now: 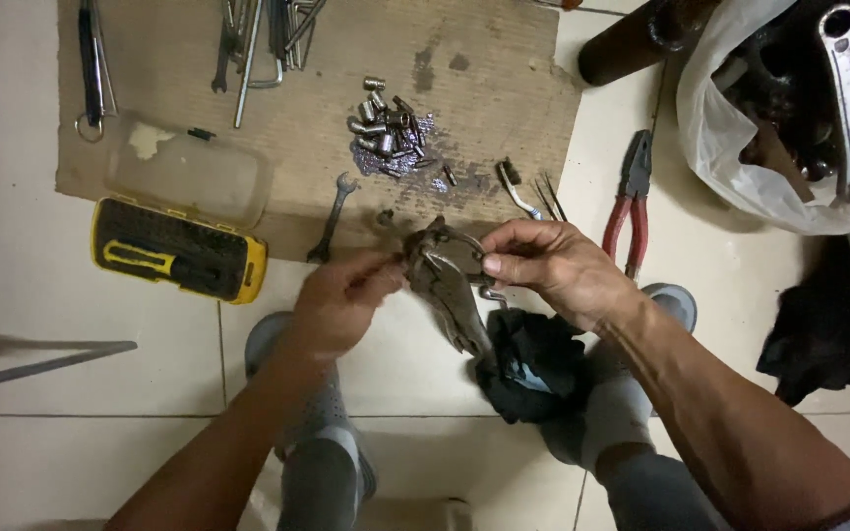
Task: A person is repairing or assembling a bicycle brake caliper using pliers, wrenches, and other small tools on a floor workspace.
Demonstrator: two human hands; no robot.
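I hold a grimy grey locking plier point(452, 290) between both hands, above the tiled floor. My right hand point(553, 267) grips its upper jaw end from the right. My left hand point(338, 303) pinches at the jaw from the left; what sits between its fingertips is too small to tell. The plier's handles point down toward a dark rag point(531, 362) lying by my feet.
A cardboard sheet point(504, 79) on the floor carries a heap of small metal sockets point(386, 128), a small spanner point(333, 216), long tools and a yellow-black bit case point(177, 251). Red-handled pliers point(630, 211) lie right of it. A white bag point(740, 138) holds metal parts.
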